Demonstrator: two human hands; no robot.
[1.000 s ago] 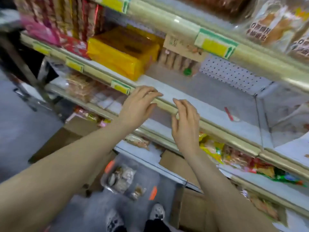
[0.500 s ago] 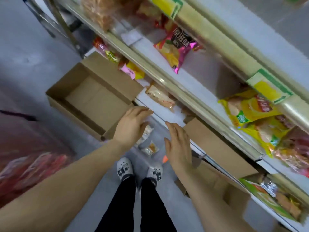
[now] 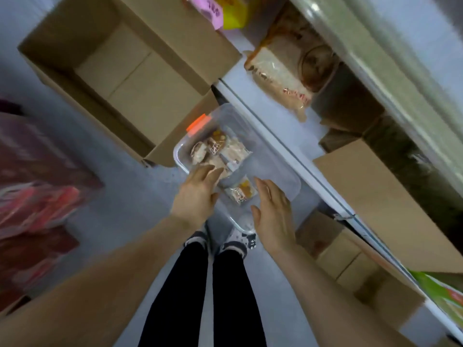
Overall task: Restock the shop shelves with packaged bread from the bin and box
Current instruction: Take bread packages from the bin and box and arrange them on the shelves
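Grey floor [image 3: 130,196] under clear bin [image 3: 283,171]; printing on bread packets [image 3: 233,154] unreadably blurred.

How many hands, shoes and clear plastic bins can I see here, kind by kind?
Hands: 2, the left hand and the right hand
Shoes: 2, the left shoe and the right shoe
Clear plastic bin: 1
Total: 5
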